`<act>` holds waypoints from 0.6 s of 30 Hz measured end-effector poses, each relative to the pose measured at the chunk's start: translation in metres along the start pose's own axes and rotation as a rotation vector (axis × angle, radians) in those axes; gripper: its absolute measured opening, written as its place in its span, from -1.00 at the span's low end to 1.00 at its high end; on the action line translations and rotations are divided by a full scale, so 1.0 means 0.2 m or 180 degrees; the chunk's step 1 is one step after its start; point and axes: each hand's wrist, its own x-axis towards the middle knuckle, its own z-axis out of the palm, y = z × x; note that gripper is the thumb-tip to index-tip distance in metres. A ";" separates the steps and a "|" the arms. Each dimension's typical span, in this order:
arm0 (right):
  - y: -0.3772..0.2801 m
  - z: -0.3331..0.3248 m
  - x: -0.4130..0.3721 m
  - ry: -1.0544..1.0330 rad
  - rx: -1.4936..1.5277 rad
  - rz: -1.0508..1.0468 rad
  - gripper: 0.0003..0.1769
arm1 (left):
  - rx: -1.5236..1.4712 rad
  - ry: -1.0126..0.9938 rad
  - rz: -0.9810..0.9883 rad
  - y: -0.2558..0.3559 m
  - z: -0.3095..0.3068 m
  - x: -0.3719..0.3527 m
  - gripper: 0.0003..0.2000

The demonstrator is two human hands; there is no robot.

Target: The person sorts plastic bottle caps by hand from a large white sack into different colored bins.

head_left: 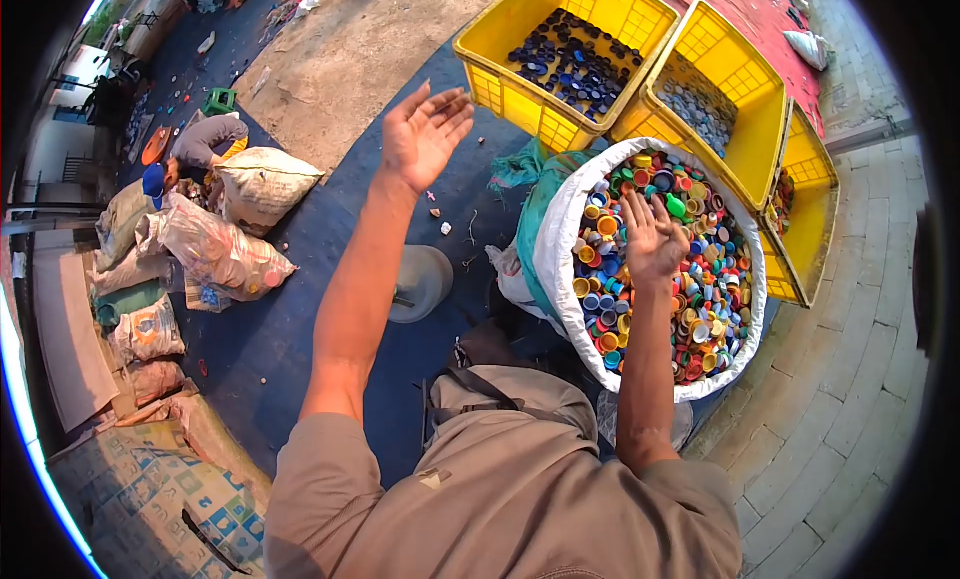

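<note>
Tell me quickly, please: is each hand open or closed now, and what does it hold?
Left hand: open, raised, empty.
Right hand: open, fingers spread above the caps in the sack.

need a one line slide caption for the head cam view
Right hand over a white sack of mixed bottle caps, left hand raised open near yellow crates of caps

The tan short-sleeved shirt (520, 499) bears a small dark mark (432, 476) near its left sleeve. Just above the shirt runs a dark strap (480, 384). Left hand (425, 134) and right hand (655, 241) are bare.
</note>
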 end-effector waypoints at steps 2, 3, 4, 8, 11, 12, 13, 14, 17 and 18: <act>0.02 -0.15 -0.13 0.0237 -0.0341 0.0001 -0.19 | -0.0068 0.0286 0.0027 -0.08 -0.17 -0.14 -0.57; 0.02 -0.21 -0.19 0.0383 -0.0460 0.0030 -0.23 | -0.0123 0.0437 0.0010 -0.15 -0.24 -0.23 -0.60; 0.04 -0.27 -0.24 0.0476 -0.0601 0.0013 -0.25 | -0.0139 0.0551 -0.0083 -0.23 -0.29 -0.31 -0.63; 0.12 -0.38 -0.40 0.0859 -0.1280 -0.0018 -0.32 | 0.0059 0.0863 -0.0689 -0.67 -0.42 -0.55 -0.70; 0.14 -0.37 -0.47 0.0933 -0.1687 0.0125 -0.36 | 0.0542 0.0782 -0.1063 -0.98 -0.36 -0.71 -0.65; 0.14 -0.39 -0.48 0.0885 -0.1764 0.0195 -0.36 | 0.0761 0.0703 -0.1172 -1.06 -0.33 -0.75 -0.62; 0.13 -0.38 -0.50 0.0840 -0.1764 0.0229 -0.39 | 0.0990 0.0620 -0.1272 -1.14 -0.31 -0.79 -0.60; 0.13 -0.38 -0.52 0.0853 -0.1889 0.0179 -0.42 | 0.1095 0.0508 -0.1327 -1.22 -0.30 -0.83 -0.59; 0.09 -0.45 -0.56 0.0871 -0.2309 0.0035 -0.47 | 0.1482 0.0375 -0.1508 -1.33 -0.22 -0.92 -0.61; 0.06 -0.46 -0.58 0.0870 -0.2468 -0.0017 -0.48 | 0.1579 0.0366 -0.1542 -1.37 -0.22 -0.94 -0.61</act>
